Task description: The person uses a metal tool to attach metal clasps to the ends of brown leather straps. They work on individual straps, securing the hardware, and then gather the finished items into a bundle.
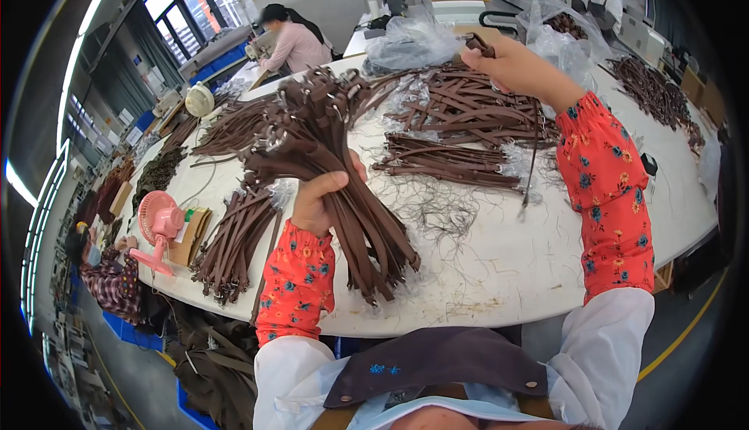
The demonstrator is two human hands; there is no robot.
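My left hand [316,200] is closed round the middle of a thick bundle of brown straps [370,231], raised over the white table. Metal buckles crowd the bundle's upper end, and its lower ends fan out toward the near table edge. Up at the far right, my right hand [519,67] pinches the end of a single brown strap [479,44]. A narrow dark length [534,153] hangs below that wrist; I cannot tell whether it belongs to the same strap. Beyond the bundle lie piles of similar straps [460,110], some with clear plastic on their ends.
Loose threads [449,215] litter the white table [499,274]. A pink fan [160,227] stands at the left edge beside another strap pile [238,246]. Clear plastic bags [409,44] lie at the back. Co-workers sit or stand at the far side and the left.
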